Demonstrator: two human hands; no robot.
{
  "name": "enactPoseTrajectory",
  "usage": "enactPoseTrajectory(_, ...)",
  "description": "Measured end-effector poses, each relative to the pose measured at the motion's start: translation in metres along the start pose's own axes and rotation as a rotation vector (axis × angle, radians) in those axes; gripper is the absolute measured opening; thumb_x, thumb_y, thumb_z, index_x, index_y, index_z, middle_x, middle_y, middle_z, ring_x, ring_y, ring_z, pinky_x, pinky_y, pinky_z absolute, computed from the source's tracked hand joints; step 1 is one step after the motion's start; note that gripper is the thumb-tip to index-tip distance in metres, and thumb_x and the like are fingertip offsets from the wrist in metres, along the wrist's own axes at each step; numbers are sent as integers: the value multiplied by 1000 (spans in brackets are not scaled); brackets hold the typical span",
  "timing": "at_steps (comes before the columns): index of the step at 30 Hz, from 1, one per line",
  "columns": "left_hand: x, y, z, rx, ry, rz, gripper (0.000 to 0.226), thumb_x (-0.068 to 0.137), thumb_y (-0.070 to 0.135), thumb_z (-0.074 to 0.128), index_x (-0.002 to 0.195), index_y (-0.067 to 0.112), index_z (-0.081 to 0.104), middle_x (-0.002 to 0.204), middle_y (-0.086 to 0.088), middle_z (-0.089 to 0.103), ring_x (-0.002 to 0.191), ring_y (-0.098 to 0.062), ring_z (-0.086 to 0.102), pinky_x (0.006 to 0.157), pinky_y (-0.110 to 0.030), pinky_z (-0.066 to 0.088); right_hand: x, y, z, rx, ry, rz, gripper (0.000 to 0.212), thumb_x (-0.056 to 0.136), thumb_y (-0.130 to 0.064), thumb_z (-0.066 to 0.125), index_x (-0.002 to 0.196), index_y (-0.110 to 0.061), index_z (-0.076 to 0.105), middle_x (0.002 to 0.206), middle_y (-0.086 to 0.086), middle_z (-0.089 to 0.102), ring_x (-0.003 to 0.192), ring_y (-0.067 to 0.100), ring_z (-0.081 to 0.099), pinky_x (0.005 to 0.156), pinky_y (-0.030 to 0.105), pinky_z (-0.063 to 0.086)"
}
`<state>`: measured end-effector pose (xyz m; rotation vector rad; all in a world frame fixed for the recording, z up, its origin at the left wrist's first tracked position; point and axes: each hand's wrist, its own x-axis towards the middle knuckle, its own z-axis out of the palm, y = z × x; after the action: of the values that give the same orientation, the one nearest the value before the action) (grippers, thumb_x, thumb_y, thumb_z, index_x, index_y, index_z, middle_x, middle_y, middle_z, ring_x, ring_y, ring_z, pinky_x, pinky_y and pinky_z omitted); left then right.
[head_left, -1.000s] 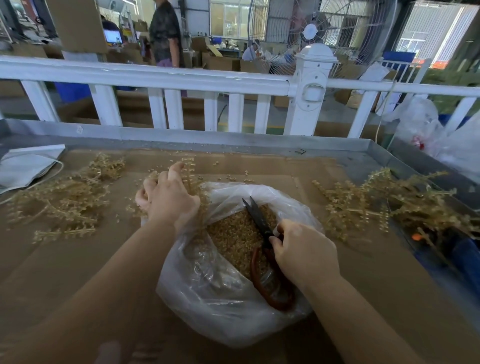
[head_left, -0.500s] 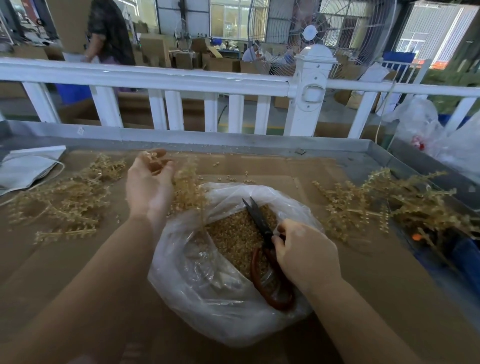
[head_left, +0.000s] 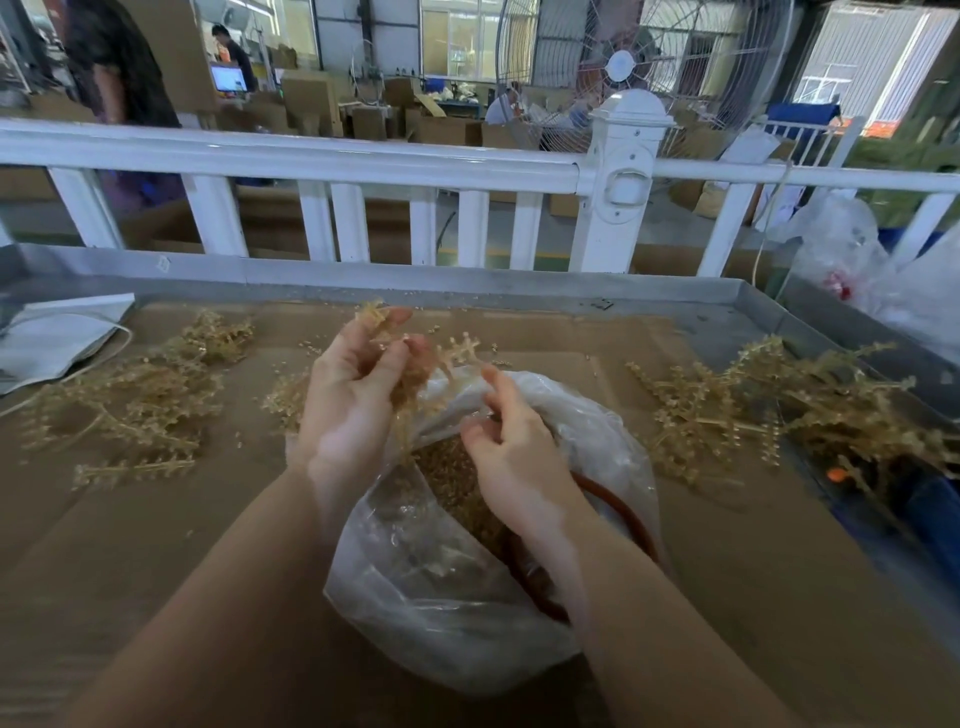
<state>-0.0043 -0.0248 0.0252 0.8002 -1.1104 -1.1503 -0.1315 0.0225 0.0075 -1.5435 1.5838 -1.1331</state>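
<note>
My left hand (head_left: 353, 395) is raised palm-up over the far rim of a clear plastic bag (head_left: 441, 597) and grips a tan plastic plant sprig (head_left: 452, 351) between thumb and fingers. Tan clippings (head_left: 452, 483) fill the bag. My right hand (head_left: 514, 457) hovers over the bag's mouth with its fingers curled and the index finger raised toward the sprig. Red scissor handles (head_left: 623, 514) show beneath that wrist inside the bag. The blades are hidden, and whether the hand holds them is unclear.
Loose tan sprigs lie in a pile at left (head_left: 135, 395) and a larger pile at right (head_left: 769, 410) on the cardboard-lined metal tray (head_left: 519, 291). A white sheet (head_left: 57, 338) sits far left. A white railing (head_left: 332, 161) runs behind the tray, with plastic bags (head_left: 841, 244) beyond its right end.
My left hand lifted a sprig from beside the bag and turned palm-up over the rim. My right hand rose from the scissors and shifted forward, covering the blades.
</note>
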Motion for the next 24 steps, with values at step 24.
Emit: enactPoseTrajectory(24, -26, -58, 24, -199, 167, -410, 17, 81, -9, 64, 88, 5, 59, 82, -11, 65, 67, -14, 68, 58, -20, 56, -26, 26, -46, -1058, 107, 159, 41, 92, -55, 44, 122, -26, 47, 113, -2, 62, 109, 22, 57, 71, 31, 32)
